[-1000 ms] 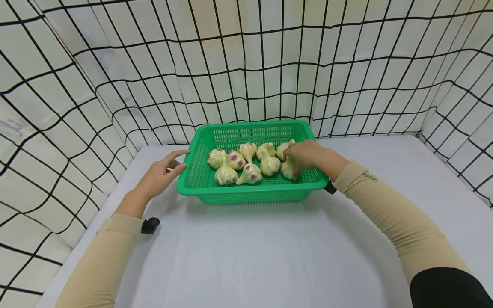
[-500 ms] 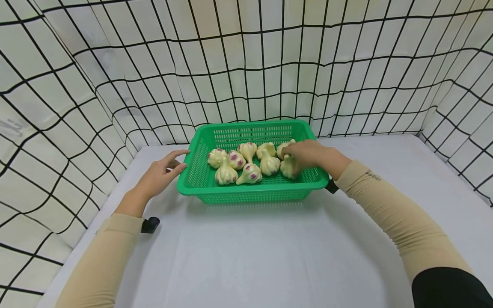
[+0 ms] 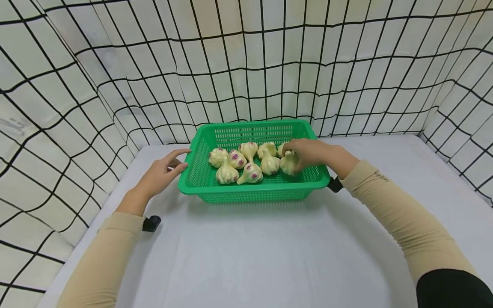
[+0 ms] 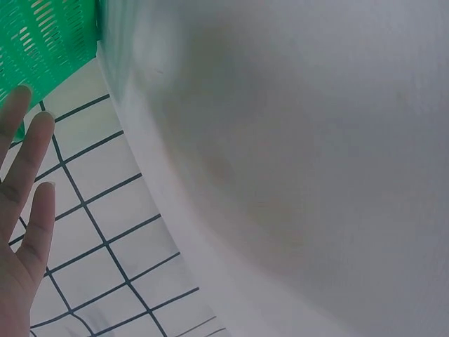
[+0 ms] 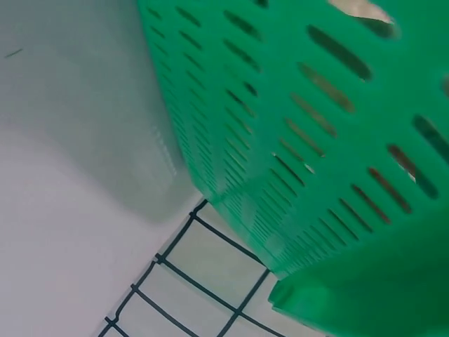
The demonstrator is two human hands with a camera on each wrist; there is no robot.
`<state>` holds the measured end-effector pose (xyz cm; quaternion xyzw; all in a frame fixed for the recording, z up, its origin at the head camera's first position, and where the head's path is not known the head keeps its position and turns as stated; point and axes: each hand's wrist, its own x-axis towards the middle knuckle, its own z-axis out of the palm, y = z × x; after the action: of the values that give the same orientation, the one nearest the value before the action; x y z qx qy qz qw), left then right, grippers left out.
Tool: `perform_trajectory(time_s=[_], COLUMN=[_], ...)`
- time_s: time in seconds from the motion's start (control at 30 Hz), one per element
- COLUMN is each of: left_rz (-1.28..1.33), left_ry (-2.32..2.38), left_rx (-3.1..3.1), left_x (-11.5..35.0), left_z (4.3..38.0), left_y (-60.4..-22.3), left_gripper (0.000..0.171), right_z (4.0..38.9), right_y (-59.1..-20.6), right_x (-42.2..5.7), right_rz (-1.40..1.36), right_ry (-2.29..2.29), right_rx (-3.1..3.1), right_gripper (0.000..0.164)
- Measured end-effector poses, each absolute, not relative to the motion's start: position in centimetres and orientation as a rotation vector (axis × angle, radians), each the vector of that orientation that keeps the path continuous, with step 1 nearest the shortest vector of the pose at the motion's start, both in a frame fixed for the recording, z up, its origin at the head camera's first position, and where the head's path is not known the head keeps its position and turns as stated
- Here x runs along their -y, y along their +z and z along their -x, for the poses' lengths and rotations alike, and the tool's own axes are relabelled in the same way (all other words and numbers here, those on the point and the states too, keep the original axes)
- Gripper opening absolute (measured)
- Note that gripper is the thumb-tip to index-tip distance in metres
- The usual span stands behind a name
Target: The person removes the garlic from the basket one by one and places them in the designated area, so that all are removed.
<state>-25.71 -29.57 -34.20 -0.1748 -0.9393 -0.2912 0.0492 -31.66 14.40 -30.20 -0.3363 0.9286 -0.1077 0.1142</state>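
Observation:
A green plastic basket (image 3: pixel 250 190) stands on the white table, holding several cream-coloured garlic bulbs, such as this garlic bulb (image 3: pixel 227 173), some with purple patches. At its right end, my right hand (image 3: pixel 310 153) reaches over the rim and holds one garlic bulb (image 3: pixel 289 163) between fingers and thumb; the far fingers are hidden. My left hand (image 3: pixel 158 174) is beside the left end, its extended fingertips at the rim. The left wrist view shows spread fingers (image 4: pixel 28 158) near the basket wall (image 4: pixel 56 42). Only the basket's slotted side (image 5: pixel 280 140) fills the right wrist view; the right hand is out of sight there.
A black grid net (image 3: pixel 254 68) over white sheeting rises behind the basket and along both sides. The white tablecloth (image 3: pixel 250 252) stretches in front of the basket. Each wrist carries a small black device, like the left wrist device (image 3: pixel 151 223).
My right hand shifts slightly to the right, and the garlic bulb at its fingers shows more fully and sits slightly higher in view. The left hand and basket stay in place.

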Motion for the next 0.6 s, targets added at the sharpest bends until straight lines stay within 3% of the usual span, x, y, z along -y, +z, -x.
perform_trajectory(time_s=[0.6], left_rz=[0.541], left_ry=[-0.849], left_rx=[2.909], left_x=[29.6], left_z=[25.4], left_y=[-33.8], left_gripper=[0.054], right_z=[30.4], right_y=[-29.3], right_x=[-16.1], right_rz=[1.051], right_ry=[-0.612], right_rx=[-2.688], right_gripper=[0.054])
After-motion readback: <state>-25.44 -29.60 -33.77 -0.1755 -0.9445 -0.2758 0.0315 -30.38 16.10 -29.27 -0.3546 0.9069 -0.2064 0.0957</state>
